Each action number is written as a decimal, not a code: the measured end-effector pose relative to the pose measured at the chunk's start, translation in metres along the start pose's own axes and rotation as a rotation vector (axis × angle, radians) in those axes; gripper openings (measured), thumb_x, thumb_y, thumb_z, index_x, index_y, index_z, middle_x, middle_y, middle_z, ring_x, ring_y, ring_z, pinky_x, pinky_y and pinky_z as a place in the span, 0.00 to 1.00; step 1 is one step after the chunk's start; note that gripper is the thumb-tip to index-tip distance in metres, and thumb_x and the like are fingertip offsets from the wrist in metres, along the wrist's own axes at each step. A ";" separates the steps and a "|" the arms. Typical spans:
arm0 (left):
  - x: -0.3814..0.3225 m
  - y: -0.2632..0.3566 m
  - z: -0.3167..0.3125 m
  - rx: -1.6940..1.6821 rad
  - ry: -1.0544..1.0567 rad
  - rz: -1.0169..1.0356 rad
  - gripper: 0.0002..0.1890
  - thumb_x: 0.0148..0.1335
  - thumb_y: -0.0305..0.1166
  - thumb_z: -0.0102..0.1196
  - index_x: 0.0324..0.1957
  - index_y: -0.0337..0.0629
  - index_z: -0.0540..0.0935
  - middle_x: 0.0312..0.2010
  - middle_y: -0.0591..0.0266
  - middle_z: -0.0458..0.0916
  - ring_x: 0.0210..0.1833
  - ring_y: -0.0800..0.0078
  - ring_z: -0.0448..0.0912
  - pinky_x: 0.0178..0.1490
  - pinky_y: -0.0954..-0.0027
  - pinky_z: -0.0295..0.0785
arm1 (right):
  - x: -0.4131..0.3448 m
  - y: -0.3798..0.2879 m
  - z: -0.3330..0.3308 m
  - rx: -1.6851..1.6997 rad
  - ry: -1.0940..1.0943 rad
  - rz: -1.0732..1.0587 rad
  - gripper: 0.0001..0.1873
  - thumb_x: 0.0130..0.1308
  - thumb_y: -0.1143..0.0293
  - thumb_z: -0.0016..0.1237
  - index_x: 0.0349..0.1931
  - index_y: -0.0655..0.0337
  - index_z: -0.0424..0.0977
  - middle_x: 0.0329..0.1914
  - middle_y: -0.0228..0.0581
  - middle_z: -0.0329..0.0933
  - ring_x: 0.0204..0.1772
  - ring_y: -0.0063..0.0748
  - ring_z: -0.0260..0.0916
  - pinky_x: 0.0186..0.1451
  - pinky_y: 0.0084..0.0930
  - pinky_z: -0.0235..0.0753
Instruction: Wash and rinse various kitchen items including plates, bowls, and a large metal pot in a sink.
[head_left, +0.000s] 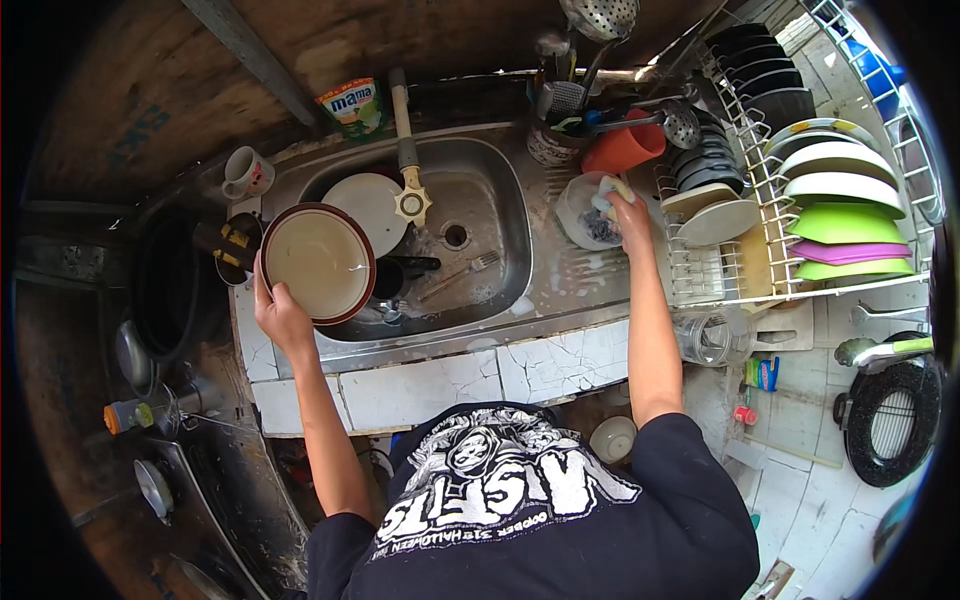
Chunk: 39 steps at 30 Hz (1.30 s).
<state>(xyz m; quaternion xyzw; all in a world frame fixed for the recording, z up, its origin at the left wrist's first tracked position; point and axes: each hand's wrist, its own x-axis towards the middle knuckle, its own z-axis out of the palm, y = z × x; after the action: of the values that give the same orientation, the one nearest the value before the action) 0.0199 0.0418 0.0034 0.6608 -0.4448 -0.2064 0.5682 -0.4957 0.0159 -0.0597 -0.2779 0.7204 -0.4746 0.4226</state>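
My left hand (285, 315) grips the lower left rim of a cream plate with a brown edge (319, 264), held over the left side of the steel sink (495, 300). At the right, my right hand (631, 217) holds a yellowish sponge (613, 192) at a clear plastic tub (574, 217) with a dark scouring pad inside. In the basin, a white plate (365, 210) lies partly behind the held plate. A fork (484, 261), a dark cup (390, 277) and other cutlery lie below the tap (412, 204).
A white wire dish rack (776, 247) with bowls and plates stands at the right. Behind the drainboard are a red cup (626, 148) and a utensil holder (553, 142). A mug (247, 174) and a detergent pouch (352, 109) stand behind the sink. A glass jar (712, 335) is by my right forearm.
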 end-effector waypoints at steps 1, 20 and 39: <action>0.000 -0.001 -0.001 0.003 0.006 -0.001 0.24 0.62 0.24 0.38 0.60 0.31 0.74 0.57 0.53 0.78 0.57 0.65 0.77 0.60 0.69 0.69 | -0.004 -0.008 0.005 -0.001 -0.007 0.000 0.17 0.58 0.64 0.54 0.47 0.59 0.79 0.35 0.34 0.81 0.36 0.29 0.78 0.40 0.24 0.74; -0.010 -0.006 -0.008 0.078 -0.034 -0.033 0.25 0.61 0.23 0.39 0.61 0.36 0.74 0.56 0.54 0.79 0.55 0.68 0.78 0.58 0.71 0.71 | -0.026 -0.093 -0.004 -0.199 0.029 -0.170 0.14 0.58 0.59 0.58 0.40 0.57 0.79 0.36 0.30 0.79 0.36 0.23 0.76 0.31 0.24 0.80; -0.012 -0.010 -0.002 -0.068 -0.031 -0.040 0.25 0.59 0.23 0.39 0.60 0.34 0.75 0.55 0.53 0.79 0.54 0.67 0.78 0.58 0.70 0.70 | 0.013 0.012 0.019 -0.064 0.051 -0.219 0.12 0.64 0.65 0.48 0.35 0.65 0.78 0.32 0.37 0.80 0.35 0.32 0.77 0.39 0.31 0.74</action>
<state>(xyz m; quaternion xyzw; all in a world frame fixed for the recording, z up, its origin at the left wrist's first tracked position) 0.0190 0.0522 -0.0085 0.6464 -0.4332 -0.2430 0.5791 -0.4858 0.0014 -0.0792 -0.3563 0.7108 -0.5017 0.3408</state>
